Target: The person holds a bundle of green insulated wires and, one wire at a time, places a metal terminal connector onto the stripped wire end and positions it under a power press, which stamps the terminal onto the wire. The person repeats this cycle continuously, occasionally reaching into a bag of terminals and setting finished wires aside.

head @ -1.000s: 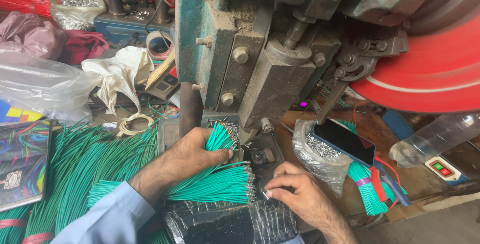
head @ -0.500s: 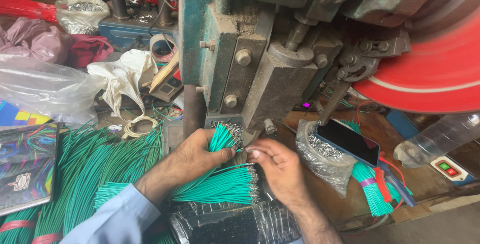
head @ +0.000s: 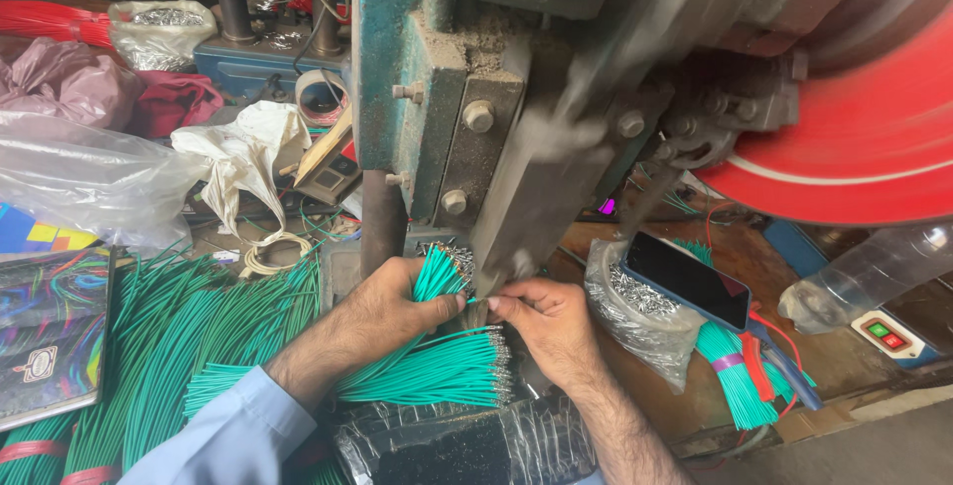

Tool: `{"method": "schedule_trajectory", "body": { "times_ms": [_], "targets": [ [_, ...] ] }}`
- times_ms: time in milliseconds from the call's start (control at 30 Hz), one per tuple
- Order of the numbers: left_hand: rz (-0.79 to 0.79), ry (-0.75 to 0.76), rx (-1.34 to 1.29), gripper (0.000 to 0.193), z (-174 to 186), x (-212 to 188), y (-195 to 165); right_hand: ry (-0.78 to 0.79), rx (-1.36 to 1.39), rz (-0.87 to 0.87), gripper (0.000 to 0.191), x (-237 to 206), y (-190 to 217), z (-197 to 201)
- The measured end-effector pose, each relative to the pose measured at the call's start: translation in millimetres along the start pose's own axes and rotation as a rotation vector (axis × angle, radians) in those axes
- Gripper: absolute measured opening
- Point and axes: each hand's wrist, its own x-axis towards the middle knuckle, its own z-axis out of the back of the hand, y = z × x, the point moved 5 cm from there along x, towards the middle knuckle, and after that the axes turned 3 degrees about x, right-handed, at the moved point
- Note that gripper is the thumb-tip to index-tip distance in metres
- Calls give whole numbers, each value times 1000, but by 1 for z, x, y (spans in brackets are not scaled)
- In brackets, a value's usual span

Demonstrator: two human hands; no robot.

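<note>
My left hand [head: 387, 311] grips a bundle of short green wires [head: 437, 275] with bare metal tips, held upright just below the press machine [head: 476, 98]. My right hand [head: 546, 321] pinches a single green wire at its fingertips, right beside the bundle and under the machine's blurred ram [head: 541, 197]. A second sheaf of green wires with metal ends [head: 447, 371] lies flat beneath both hands, on top of a black plastic-wrapped block [head: 467, 445].
A big pile of long green wires [head: 169, 346] covers the left. A red flywheel [head: 864, 147] spins at upper right. A phone [head: 685, 281] rests on a bag of metal terminals [head: 635, 311]. A switch box [head: 884, 334], a plastic bottle [head: 864, 277] and plastic bags [head: 89, 182] lie around.
My right hand has moved up and left from the flat sheaf to the bundle in my left hand, now pinching one wire under the ram. The ram and flywheel are blurred.
</note>
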Motion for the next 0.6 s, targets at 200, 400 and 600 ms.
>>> {"method": "schedule_trajectory", "body": {
  "times_ms": [200, 400, 600],
  "targets": [
    [-32, -15, -16, 27, -1, 0, -5, 22, 60, 53, 16, -16, 15, 1],
    [14, 13, -16, 27, 1, 1, 1, 182, -402, 105, 17, -57, 47, 20],
    [-28, 46, -91, 22, -3, 2, 2, 208, -640, -212, 14, -62, 33, 30]
  ]
}}
